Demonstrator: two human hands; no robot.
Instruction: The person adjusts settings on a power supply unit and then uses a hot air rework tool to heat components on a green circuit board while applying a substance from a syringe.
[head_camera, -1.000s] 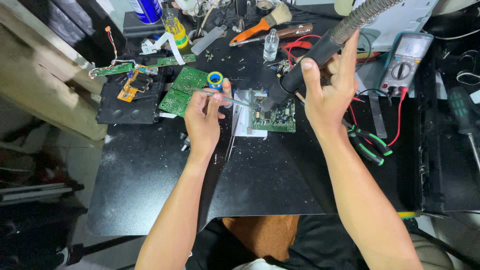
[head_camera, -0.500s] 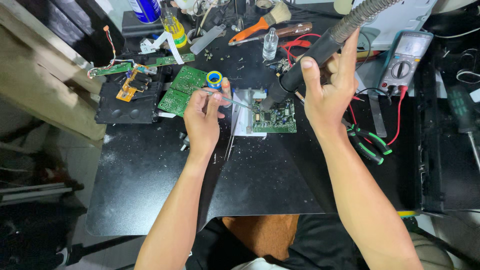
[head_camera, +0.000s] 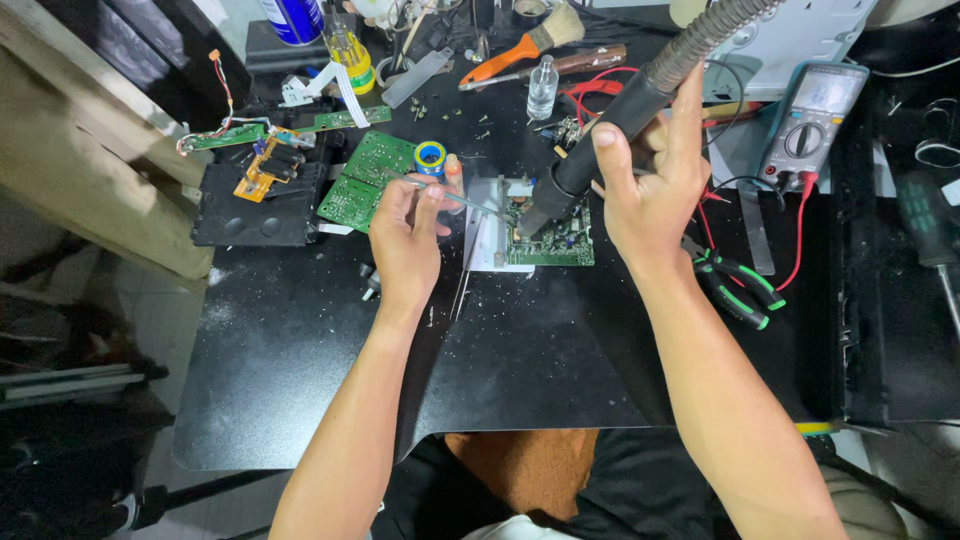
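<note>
left hand (head_camera: 405, 235) pinched shut on thin tweezers (head_camera: 455, 196) | right hand (head_camera: 650, 190) wrapped round black hot-air wand (head_camera: 590, 165), nozzle over small green circuit board (head_camera: 550, 240) at tabletop (head_camera: 300, 340) middle-rear | board light, stiff, fragile; best gripped by edges | blue can (head_camera: 296, 18) far-left rear corner; yellow bottle (head_camera: 352, 58) beside

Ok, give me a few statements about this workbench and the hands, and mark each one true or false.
1. The right hand holds a black hot-air tool over the small circuit board. True.
2. The left hand is empty. False: it holds thin tweezers.
3. A meter lies right of the board. True.
4. The green-handled pliers are in the left hand. False: they lie on the black table.
</note>
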